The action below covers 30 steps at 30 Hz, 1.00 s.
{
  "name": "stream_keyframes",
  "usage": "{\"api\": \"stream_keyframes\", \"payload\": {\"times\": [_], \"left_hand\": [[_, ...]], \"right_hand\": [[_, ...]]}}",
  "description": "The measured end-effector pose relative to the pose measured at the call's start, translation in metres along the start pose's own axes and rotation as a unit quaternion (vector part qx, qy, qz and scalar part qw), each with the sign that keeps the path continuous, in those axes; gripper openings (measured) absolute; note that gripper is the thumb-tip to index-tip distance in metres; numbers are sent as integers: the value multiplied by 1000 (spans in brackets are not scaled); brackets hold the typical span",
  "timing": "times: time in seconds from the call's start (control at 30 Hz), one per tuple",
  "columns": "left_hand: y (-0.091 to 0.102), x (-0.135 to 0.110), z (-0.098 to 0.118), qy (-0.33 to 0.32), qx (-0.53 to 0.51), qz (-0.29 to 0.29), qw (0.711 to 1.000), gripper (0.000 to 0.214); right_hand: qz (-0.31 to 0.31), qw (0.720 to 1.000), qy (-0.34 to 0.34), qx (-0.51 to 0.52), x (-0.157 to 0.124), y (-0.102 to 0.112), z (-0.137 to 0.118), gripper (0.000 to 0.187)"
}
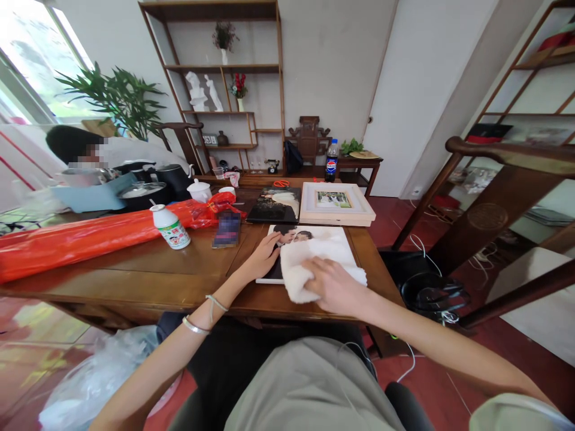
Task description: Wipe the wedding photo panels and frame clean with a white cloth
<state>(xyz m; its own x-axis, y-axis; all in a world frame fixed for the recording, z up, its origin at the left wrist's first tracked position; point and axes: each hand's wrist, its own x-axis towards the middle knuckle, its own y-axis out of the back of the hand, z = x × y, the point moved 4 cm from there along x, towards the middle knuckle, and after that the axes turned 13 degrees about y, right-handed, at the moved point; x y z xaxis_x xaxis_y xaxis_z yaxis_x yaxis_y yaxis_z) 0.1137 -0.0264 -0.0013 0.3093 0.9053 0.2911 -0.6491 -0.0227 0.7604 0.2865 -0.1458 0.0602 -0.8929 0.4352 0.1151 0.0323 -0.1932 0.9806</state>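
Close to the front edge of the wooden table [139,275], the photo panel [287,235] lay face up before the person, with the left hand [265,256] resting on its left side, fingers extended and gripping nothing, probably to keep it from sliding. Over its lower right part, the right hand [336,282] pinched a fold of the white cloth [297,276], seemingly to keep the bunched fabric under control, while the dark picture [272,208] and the framed photo [309,202] sat just beyond, perhaps to leave the near space for this panel.
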Motion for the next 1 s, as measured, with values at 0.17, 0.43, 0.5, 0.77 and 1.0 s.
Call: {"api": "stream_keyframes", "payload": {"times": [0.17, 0.43, 0.5, 0.77, 1.0], "left_hand": [[0, 2, -1, -2, -2, 3, 1000, 41], [-3, 2, -4, 0, 4, 20, 1000, 41], [-3, 2, -4, 3, 5, 20, 1000, 42], [0, 1, 0, -2, -4, 14, 1000, 42], [0, 1, -1, 6, 1, 16, 1000, 42]], "right_hand": [[8, 1000, -12, 13, 0, 1, 8, 23], [-7, 986, -159, -43, 14, -5, 85, 25], [-22, 986, -155, -58, 17, -6, 75, 22], [-1, 1000, -2, -5, 7, 1, -9, 18], [12, 993, -114, -4, 1, -3, 62, 23]]}}
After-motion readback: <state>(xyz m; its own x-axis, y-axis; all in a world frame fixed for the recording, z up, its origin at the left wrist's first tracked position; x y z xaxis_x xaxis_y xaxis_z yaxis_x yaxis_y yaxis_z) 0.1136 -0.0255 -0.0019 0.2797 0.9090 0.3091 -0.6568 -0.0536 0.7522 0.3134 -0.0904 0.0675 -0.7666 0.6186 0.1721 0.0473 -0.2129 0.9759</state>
